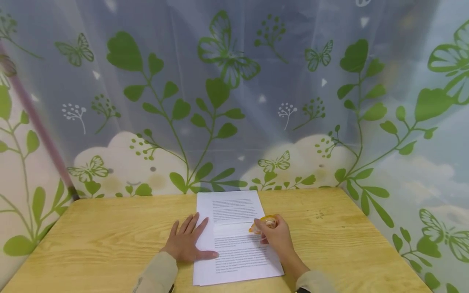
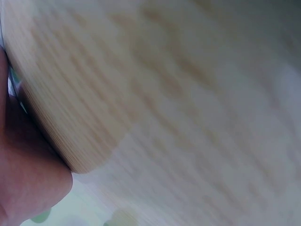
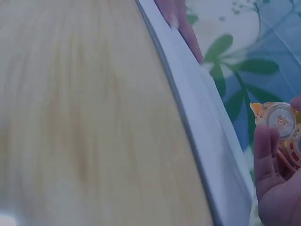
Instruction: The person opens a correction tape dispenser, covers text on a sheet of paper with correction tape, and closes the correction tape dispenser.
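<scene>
A stack of printed paper sheets [image 1: 238, 260] lies on the wooden table, its text running in paragraphs with a blank band between two of them. Fingers spread, my left hand [image 1: 188, 240] rests flat across the left edge of the stack, thumb on the page. My right hand [image 1: 276, 236] pinches an orange and clear correction tape [image 1: 270, 222] over the right side of the page, beside the blank band. Round reels show through the case of the correction tape [image 3: 281, 121] in the right wrist view. Whether its tip touches the paper is hard to tell.
The wooden table [image 1: 113, 236] stretches out on both sides of the paper. Behind it hangs a grey-blue curtain [image 1: 176, 53] with green leaves, butterflies and clouds. Small faint marks [image 1: 320, 215] sit on the tabletop to the right.
</scene>
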Demonstrator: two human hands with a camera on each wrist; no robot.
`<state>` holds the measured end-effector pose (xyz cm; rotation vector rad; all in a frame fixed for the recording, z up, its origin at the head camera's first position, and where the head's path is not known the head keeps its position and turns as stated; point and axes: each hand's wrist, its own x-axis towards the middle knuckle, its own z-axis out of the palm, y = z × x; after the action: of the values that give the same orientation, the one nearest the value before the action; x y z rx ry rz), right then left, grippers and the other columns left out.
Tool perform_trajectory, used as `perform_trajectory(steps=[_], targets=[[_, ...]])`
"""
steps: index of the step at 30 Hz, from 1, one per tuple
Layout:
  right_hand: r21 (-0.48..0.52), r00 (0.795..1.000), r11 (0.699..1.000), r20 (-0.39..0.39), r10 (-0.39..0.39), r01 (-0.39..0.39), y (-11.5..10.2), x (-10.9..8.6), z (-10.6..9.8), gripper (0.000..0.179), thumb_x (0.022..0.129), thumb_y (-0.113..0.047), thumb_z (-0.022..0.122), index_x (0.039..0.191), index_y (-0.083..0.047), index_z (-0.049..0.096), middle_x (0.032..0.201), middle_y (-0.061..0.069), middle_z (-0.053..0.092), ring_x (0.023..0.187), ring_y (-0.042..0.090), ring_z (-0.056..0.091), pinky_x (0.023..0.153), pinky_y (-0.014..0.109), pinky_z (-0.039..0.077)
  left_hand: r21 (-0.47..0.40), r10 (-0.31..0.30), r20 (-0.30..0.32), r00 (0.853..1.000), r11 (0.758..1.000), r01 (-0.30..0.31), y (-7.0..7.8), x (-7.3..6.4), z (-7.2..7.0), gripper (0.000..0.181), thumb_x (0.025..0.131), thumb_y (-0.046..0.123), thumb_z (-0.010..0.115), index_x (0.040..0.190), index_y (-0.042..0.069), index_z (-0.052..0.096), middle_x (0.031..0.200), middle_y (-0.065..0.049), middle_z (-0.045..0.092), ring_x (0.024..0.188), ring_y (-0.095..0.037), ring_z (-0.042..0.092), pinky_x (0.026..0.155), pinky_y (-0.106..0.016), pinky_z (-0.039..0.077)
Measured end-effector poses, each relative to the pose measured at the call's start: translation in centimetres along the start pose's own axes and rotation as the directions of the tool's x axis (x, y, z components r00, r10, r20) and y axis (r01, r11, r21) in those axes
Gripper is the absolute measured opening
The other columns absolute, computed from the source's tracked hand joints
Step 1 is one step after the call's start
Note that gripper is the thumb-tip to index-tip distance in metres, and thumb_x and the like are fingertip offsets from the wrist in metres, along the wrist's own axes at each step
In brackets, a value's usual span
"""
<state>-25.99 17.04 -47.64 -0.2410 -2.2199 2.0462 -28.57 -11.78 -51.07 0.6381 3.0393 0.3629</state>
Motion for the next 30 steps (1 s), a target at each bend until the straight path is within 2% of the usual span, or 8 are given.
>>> perform_trajectory(steps=[2,3,8,13,17,20,28,30], targets=[[-0.029,0.999,0.999,0.051,-0.011,0.013,-0.2,-0.3,1.4,0.057,0.082,-0.035,0.076,0.115,0.003,0.049,0.071,0.007,0.062,0.055,0.016,0.060,0.051,0.032,0.055,0.004,0.001,0.000,1.000,1.000,-0.001,0.0,0.1,0.1,0.118,0.060,0.096,0.038,0.152,0.025,0.025,0.158,-0.008,0.014,0.143,-0.030,0.010,0.109,-0.058,0.000],[-0.031,0.997,0.999,0.077,-0.010,0.012,-0.3,-0.4,2.2,0.052,0.082,-0.036,0.075,0.109,0.001,0.051,0.073,0.008,0.063,0.056,0.017,0.061,0.052,0.032,0.055,0.006,0.001,0.002,1.000,1.000,-0.001,0.0,0.1,0.2,0.118,0.059,0.096,0.037,0.152,0.025,0.025,0.158,-0.008,0.013,0.143,-0.030,0.010,0.109,-0.058,0.000],[-0.038,0.984,0.999,0.180,-0.015,0.022,-0.2,-0.6,5.6,0.049,0.083,-0.036,0.075,0.108,0.000,0.052,0.079,0.008,0.067,0.061,0.020,0.067,0.053,0.032,0.056,-0.013,0.006,0.000,1.000,1.000,-0.006,0.4,0.0,-0.1,0.117,0.061,0.095,0.039,0.152,0.024,0.026,0.158,-0.008,0.014,0.143,-0.030,0.010,0.109,-0.058,0.000],[-0.079,0.990,0.995,0.138,-0.042,0.053,0.0,-0.6,7.8,0.052,0.081,-0.037,0.076,0.107,0.001,0.051,0.076,0.007,0.066,0.057,0.019,0.067,0.048,0.032,0.054,-0.012,0.018,-0.001,1.000,1.000,-0.018,1.0,-0.2,-1.0,0.114,0.064,0.092,0.041,0.152,0.021,0.027,0.158,-0.010,0.016,0.143,-0.030,0.012,0.109,-0.059,0.003],[-0.127,0.992,0.989,0.112,-0.062,0.076,0.0,-0.8,8.5,0.053,0.079,-0.039,0.078,0.103,0.000,0.051,0.070,0.005,0.065,0.053,0.017,0.065,0.045,0.030,0.053,0.011,0.013,0.020,1.000,1.000,-0.013,1.6,-0.6,-2.1,0.110,0.067,0.090,0.043,0.151,0.020,0.029,0.157,-0.012,0.018,0.142,-0.031,0.015,0.109,-0.060,0.007],[-0.164,0.991,0.982,0.109,-0.073,0.090,0.2,-0.9,8.8,0.050,0.080,-0.037,0.077,0.101,-0.001,0.051,0.065,0.004,0.064,0.049,0.014,0.062,0.044,0.028,0.051,0.007,0.007,0.038,0.999,1.000,-0.007,2.0,-0.9,-2.9,0.107,0.069,0.085,0.048,0.151,0.018,0.030,0.156,-0.013,0.019,0.142,-0.033,0.016,0.108,-0.060,0.009],[-0.195,0.991,0.976,0.110,-0.077,0.098,0.6,-0.9,9.3,0.047,0.081,-0.036,0.076,0.101,-0.001,0.050,0.063,0.003,0.062,0.049,0.011,0.059,0.046,0.026,0.051,-0.033,0.022,0.016,1.000,0.999,-0.021,1.0,-0.7,-1.7,0.108,0.069,0.087,0.047,0.151,0.019,0.028,0.156,-0.015,0.018,0.142,-0.034,0.012,0.107,-0.063,0.000],[-0.211,0.990,0.972,0.112,-0.085,0.108,0.6,-0.9,9.4,0.048,0.081,-0.037,0.076,0.101,-0.001,0.050,0.066,0.003,0.062,0.050,0.011,0.059,0.046,0.026,0.051,-0.029,0.004,0.026,1.000,1.000,-0.003,0.9,-0.6,-1.7,0.112,0.066,0.089,0.045,0.151,0.018,0.029,0.157,-0.013,0.017,0.143,-0.032,0.011,0.108,-0.060,0.001]])
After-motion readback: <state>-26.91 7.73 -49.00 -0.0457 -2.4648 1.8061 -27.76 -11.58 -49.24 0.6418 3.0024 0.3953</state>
